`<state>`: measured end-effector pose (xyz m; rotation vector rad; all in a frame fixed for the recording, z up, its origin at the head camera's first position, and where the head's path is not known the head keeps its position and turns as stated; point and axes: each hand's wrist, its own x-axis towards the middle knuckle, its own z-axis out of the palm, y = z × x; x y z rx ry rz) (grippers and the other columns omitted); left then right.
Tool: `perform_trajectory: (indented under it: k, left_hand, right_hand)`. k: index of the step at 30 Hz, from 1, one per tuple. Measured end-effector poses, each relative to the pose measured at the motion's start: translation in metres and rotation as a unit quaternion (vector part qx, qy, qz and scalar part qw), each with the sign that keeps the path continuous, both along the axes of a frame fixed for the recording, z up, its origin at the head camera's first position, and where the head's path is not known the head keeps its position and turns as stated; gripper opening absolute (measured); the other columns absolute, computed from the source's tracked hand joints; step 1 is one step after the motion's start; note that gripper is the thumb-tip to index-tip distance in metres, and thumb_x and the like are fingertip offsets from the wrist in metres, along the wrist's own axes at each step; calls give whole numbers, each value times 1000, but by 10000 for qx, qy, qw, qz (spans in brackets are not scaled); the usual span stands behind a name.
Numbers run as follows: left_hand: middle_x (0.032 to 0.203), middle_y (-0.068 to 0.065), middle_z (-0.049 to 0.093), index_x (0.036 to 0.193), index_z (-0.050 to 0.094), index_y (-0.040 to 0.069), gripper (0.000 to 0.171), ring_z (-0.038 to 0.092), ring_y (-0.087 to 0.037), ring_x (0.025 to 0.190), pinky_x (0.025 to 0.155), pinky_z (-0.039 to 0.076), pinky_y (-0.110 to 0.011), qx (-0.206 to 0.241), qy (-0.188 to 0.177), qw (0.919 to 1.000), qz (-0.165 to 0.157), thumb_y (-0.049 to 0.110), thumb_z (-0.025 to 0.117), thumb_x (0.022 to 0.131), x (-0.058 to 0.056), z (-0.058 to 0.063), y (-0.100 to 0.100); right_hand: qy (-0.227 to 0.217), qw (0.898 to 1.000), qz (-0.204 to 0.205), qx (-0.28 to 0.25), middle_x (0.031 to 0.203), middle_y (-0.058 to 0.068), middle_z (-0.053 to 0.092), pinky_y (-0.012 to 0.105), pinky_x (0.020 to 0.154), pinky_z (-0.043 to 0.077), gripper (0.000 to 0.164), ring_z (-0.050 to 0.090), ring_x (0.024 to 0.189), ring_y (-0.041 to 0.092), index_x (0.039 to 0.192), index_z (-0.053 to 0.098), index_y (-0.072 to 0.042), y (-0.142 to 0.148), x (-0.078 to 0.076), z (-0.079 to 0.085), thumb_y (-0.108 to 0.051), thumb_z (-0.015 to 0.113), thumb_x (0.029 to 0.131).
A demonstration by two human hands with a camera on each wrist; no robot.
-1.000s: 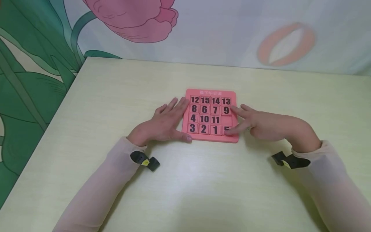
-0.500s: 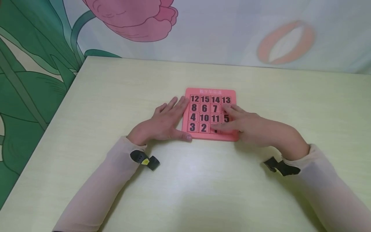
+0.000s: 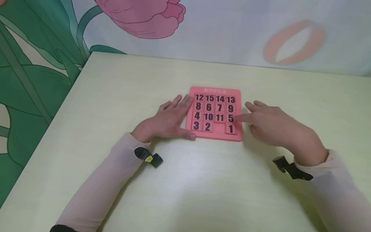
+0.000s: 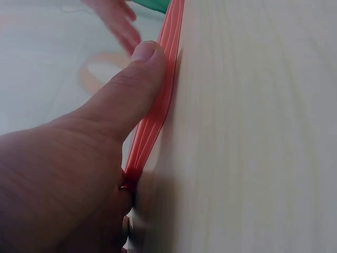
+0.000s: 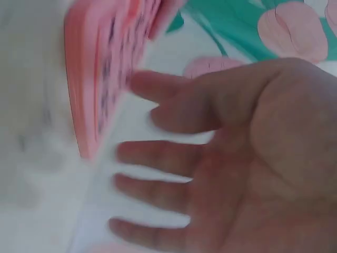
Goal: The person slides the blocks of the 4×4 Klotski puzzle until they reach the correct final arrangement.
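Perhaps the board (image 3: 215,135) is risking a skid, the splayed left hand (image 3: 169,121) bracing, not gripping; the empty, outstretched right hand (image 3: 271,125) is pointing at tile 5 (image 3: 230,118).

Smooth plastic number puzzle (image 3: 219,128); faintly glossy wood-grained tabletop (image 3: 191,180)

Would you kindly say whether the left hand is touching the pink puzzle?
Touching: in the left wrist view, the left hand has its thumb against the puzzle.

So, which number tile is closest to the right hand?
The 5 tile, just above the 1 tile; the right hand overlaps this tile alone.
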<state>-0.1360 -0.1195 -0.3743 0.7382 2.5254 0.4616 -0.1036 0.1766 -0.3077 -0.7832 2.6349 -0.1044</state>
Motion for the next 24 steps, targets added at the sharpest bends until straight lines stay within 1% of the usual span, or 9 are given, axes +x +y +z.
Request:
perform_trajectory:
  k: [3,6,9,12,15,19,20,22,24]
  left_hand:
    - [168,-2,-12,162,-9,14,125,-18,-24,152,120,-3,-49,-41,-43,10000,-7,71,68,82,0,1,1]
    - [168,-2,-13,162,-9,15,125,-18,-23,152,120,-3,-49,-81,-52,10000,-8,72,67,82,0,2,2]
    - [168,-1,-14,162,-9,15,124,-18,-23,152,120,-3,-49,-98,-40,9999,-15,73,66,83,0,2,2]
    - [168,-1,-13,162,-9,15,124,-18,-23,152,120,-3,-49,-66,-38,10000,10,72,66,83,0,1,0]
    - [168,-1,-13,162,-9,15,124,-18,-22,152,120,-3,-49,-13,-40,10000,23,72,67,83,0,0,0]
    - [168,-2,-12,162,-9,14,124,-18,-22,152,120,-3,-49,48,-28,10000,8,70,68,83,-1,-1,1]
    - [168,-2,-12,162,-8,14,124,-18,-23,152,120,-3,-49,50,-30,10000,6,70,68,83,-1,-1,1]
    - [168,-2,-13,162,-9,13,124,-18,-23,152,120,-4,-49,35,-41,10000,3,70,68,83,-1,-1,1]
    - [168,-1,-13,162,-9,14,125,-19,-23,152,120,-4,-50,6,-56,10000,6,71,68,82,-1,0,1]
  right_hand:
    - [50,9984,331,-461,158,29,29,71,105,32,50,22,144,54,147,55,-15,-17,5,-6,-4,56,98]
    - [-76,9963,518,-682,163,25,21,72,107,27,51,13,148,50,153,48,-21,-32,11,-14,-17,58,103]
    - [-274,9972,395,-578,165,23,11,75,108,21,52,4,150,47,155,44,-30,-39,15,-18,-31,57,104]
    - [-426,9983,240,-317,166,21,6,76,109,16,55,1,150,47,154,43,-35,-38,15,-17,-42,58,102]
    - [-504,9987,112,-40,166,23,9,76,108,16,54,3,149,51,152,48,-35,-30,13,-11,-46,60,100]
    - [-299,9992,137,237,161,28,23,77,104,23,49,15,145,56,146,57,-30,-20,11,-3,-43,62,100]
    - [-186,9994,167,224,159,29,28,76,103,26,48,19,144,55,146,58,-27,-20,11,-2,-40,63,100]
    - [56,9997,245,73,157,29,32,74,103,30,50,24,143,53,147,56,-21,-24,10,-3,-36,63,101]
    - [247,9988,349,-233,157,29,32,72,105,30,52,24,145,51,149,54,-17,-34,10,-8,-34,63,101]
